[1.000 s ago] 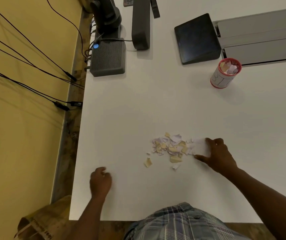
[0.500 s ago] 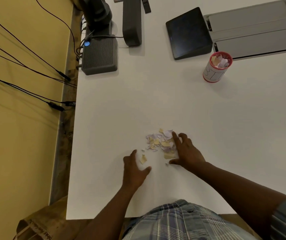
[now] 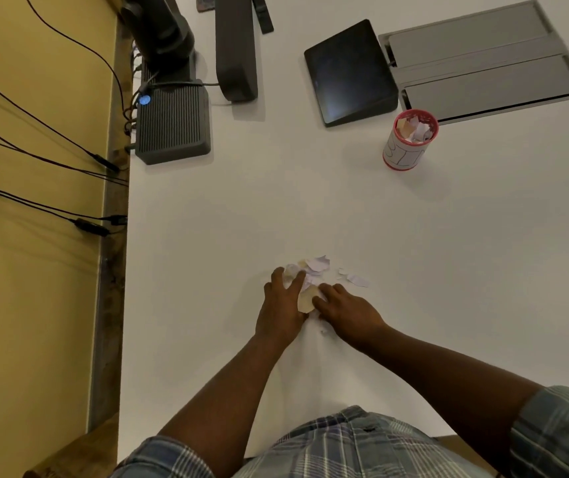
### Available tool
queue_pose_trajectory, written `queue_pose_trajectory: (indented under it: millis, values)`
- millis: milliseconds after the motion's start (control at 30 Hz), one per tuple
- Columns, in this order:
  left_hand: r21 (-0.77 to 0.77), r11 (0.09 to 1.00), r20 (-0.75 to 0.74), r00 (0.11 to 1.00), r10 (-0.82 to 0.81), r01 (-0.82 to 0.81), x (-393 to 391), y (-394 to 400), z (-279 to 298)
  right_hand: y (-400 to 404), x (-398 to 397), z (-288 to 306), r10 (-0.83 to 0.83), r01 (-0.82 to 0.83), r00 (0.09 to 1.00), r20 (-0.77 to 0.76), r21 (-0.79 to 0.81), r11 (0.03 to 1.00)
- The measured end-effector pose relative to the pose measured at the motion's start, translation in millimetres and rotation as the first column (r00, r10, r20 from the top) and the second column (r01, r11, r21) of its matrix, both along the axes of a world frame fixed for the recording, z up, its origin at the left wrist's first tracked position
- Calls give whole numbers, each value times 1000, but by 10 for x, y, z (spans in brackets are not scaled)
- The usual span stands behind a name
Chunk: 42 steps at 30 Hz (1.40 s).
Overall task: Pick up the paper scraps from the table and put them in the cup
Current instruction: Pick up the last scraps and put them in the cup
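A small heap of white and tan paper scraps [image 3: 313, 270] lies on the white table [image 3: 310, 208] near its front. My left hand [image 3: 281, 308] and my right hand [image 3: 346, 310] press in on the heap from both sides, fingers curled over the scraps, with a tan piece [image 3: 306, 300] squeezed between them. A few loose white scraps [image 3: 357, 280] lie just right of the heap. The cup [image 3: 408, 141], white with a red rim, stands far back right with scraps inside it.
A dark tablet on a stand [image 3: 348, 72] and a grey floor-box lid [image 3: 486, 63] sit behind the cup. A black ribbed box [image 3: 172, 124] and a dark bar [image 3: 234, 46] stand at the back left. The table's left edge has cables [image 3: 93, 225] hanging.
My left hand has moved from the table's front left to the heap. My right hand swept the scraps leftward, and both hands now close the heap between them.
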<state>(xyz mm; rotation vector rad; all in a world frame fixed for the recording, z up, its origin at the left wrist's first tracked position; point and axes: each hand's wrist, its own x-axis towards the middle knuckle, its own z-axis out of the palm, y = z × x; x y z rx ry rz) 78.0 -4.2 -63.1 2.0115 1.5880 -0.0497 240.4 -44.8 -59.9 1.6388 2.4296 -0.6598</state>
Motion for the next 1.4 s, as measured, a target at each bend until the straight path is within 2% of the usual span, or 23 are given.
queue_pose_trajectory:
  millis: [100, 233, 400, 467, 533, 567, 633, 700, 867, 933, 1067, 1133, 1200, 1300, 1400]
  values:
    - [15, 999, 11, 999, -32, 32, 27, 75, 7, 19, -14, 7, -17, 17, 1000, -14, 7, 1000]
    - [-34, 999, 103, 995, -1, 5, -41, 156, -5, -1, -40, 6, 4, -4, 1000, -8, 17, 1000]
    - [66, 998, 177, 984, -24, 12, -183, 158, 73, -26, -18, 6, -8, 9, 999, -43, 9, 1000]
    - [90, 995, 212, 977, 25, -45, -251, 166, 88, 10, 21, 8, -62, 62, 994, -89, -4, 998]
    - [86, 984, 265, 956, 127, -154, -312, 175, 122, 78, 64, 24, -186, 183, 969, -161, -34, 983]
    - [82, 976, 289, 942, 170, -201, -338, 179, 139, 122, 89, 45, -292, 284, 932, -216, -65, 957]
    - [65, 961, 333, 914, 233, -269, -367, 194, 172, 213, 161, 102, -514, 496, 790, -335, -143, 856]
    - [39, 949, 357, 891, 281, -314, -377, 221, 206, 299, 267, 176, -631, 605, 660, -408, -208, 768]
    - [38, 942, 349, 888, 300, -333, -326, 315, 237, 541, 621, 481, -700, 647, 575, -423, -289, 706]
    - [53, 943, 344, 893, 291, -328, -297, 356, 230, 677, 790, 616, -732, 673, 510, -453, -320, 667]
    - [73, 951, 346, 903, 257, -299, -263, 406, 204, 1130, 1251, 896, -750, 779, 401, -525, -234, 581]
    - [83, 952, 331, 909, 252, -294, -245, 413, 204, 1447, 1501, 1002, -746, 837, 434, -506, -79, 541]
    - [86, 950, 322, 911, 259, -301, -230, 410, 211, 1774, 1718, 1045, -741, 848, 507, -439, 100, 521]
    - [61, 949, 333, 902, 273, -310, -219, 405, 224, 2208, 1936, 1024, -701, 769, 639, -316, 283, 573]
    - [74, 954, 324, 911, 254, -292, -224, 413, 225, 2529, 2047, 887, -688, 683, 717, -110, 308, 663]
